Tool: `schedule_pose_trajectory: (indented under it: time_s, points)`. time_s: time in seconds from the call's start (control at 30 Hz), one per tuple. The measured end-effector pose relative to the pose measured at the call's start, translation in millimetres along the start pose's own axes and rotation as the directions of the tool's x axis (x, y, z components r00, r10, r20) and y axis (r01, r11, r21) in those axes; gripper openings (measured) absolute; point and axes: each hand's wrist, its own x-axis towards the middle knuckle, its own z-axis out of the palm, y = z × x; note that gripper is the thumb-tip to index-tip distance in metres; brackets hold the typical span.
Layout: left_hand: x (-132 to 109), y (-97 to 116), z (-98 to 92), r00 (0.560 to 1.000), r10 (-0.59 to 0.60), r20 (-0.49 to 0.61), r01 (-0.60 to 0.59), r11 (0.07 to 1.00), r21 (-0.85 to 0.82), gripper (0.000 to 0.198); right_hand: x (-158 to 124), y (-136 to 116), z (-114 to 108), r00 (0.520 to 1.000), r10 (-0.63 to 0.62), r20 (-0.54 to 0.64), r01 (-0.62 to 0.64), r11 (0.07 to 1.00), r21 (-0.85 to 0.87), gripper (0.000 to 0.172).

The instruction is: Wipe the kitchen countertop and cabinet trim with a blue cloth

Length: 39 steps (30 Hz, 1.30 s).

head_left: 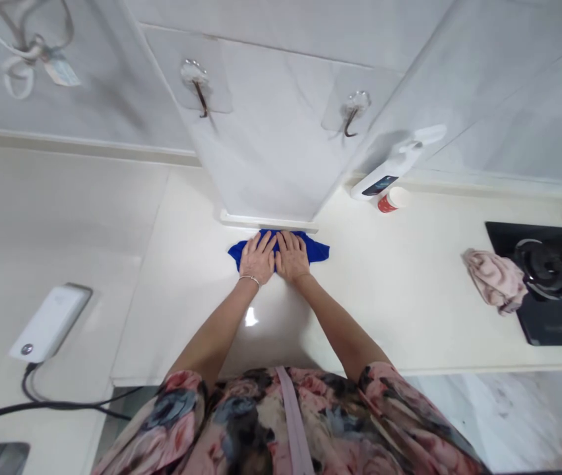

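My left hand [258,257] and my right hand [291,256] lie side by side, palms down, on a crumpled blue cloth [316,249]. The hands cover the cloth's middle, and its ends stick out on both sides. The cloth rests on the cream countertop [384,297], close to the foot of a white wall panel [266,145]. A thin bracelet circles my left wrist.
A white bottle [390,171] and a red-and-white cup [392,199] stand to the right of the panel. Further right, a pink cloth [495,280] lies on a black gas stove [553,323]. A white box [48,323] with a black cable [53,404] sits at left.
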Motion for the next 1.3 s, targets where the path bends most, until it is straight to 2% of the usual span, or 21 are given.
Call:
schedule_pose_trajectory:
  time_s: [0.07, 0.13, 0.2, 0.37, 0.47, 0.57, 0.67, 0.7, 0.77, 0.87, 1.03, 1.17, 1.3]
  points:
    - [-8, 2, -2.5, 1.000, -0.007, -0.017, 0.007, 1.000, 0.005, 0.057, -7, -3, -2, 1.000, -0.009, 0.021, 0.010, 1.000, -0.015, 0.063]
    - [-28, 6, -7.1, 1.000, -0.008, -0.024, 0.009, 1.000, 0.026, 0.057, -24, -10, -2, 0.999, -0.033, 0.035, 0.034, 0.999, -0.019, 0.063]
    - [-60, 11, -11.3, 1.000, -0.003, -0.016, 0.004, 0.998, 0.064, 0.057, -48, -19, 0, 0.996, -0.077, 0.043, 0.078, 0.997, -0.017, 0.063]
    - [-158, 28, -13.7, 0.999, -0.046, -0.002, 0.045, 0.981, 0.188, 0.058, -119, -41, 10, 0.967, -0.249, 0.056, 0.248, 0.969, 0.020, 0.065]
    - [-195, 39, -14.0, 0.998, -0.052, 0.019, 0.046, 0.967, 0.249, 0.060, -156, -44, 9, 0.949, -0.309, 0.059, 0.307, 0.951, 0.048, 0.064]
    - [-205, 47, -12.2, 0.992, 0.055, 0.117, -0.086, 0.958, 0.274, 0.061, -193, -37, 9, 0.955, -0.293, 0.049, 0.292, 0.956, 0.035, 0.063]
    - [-204, 57, -3.5, 0.949, 0.207, 0.238, -0.265, 0.932, 0.246, 0.063, -224, -29, 15, 0.968, -0.250, 0.029, 0.250, 0.968, -0.008, 0.067]
    - [-204, 60, 0.5, 0.941, 0.228, 0.250, -0.289, 0.927, 0.240, 0.063, -231, -28, 17, 0.973, -0.230, 0.025, 0.230, 0.973, -0.026, 0.069]
    - [-205, 65, 7.2, 0.952, 0.213, 0.219, -0.264, 0.933, 0.242, 0.063, -234, -30, 21, 0.980, -0.198, 0.024, 0.199, 0.978, -0.058, 0.073]
    - [-208, 54, 7.1, 0.981, 0.140, 0.131, -0.169, 0.956, 0.240, 0.063, -212, -42, 23, 0.971, -0.232, 0.055, 0.236, 0.969, -0.070, 0.072]
    - [-195, -8, -19.9, 0.998, -0.005, 0.063, -0.007, 0.981, 0.194, 0.060, -129, -82, 28, 0.912, -0.389, 0.132, 0.392, 0.920, -0.002, 0.071]
    - [-160, -57, -43.9, 0.990, -0.139, -0.018, 0.140, 0.982, 0.125, 0.061, -56, -114, 33, 0.885, -0.426, 0.187, 0.431, 0.902, 0.015, 0.072]
    - [-114, -92, -64.3, 0.972, -0.214, -0.099, 0.218, 0.975, 0.039, 0.062, 16, -133, 40, 0.859, -0.466, 0.213, 0.479, 0.878, -0.007, 0.072]
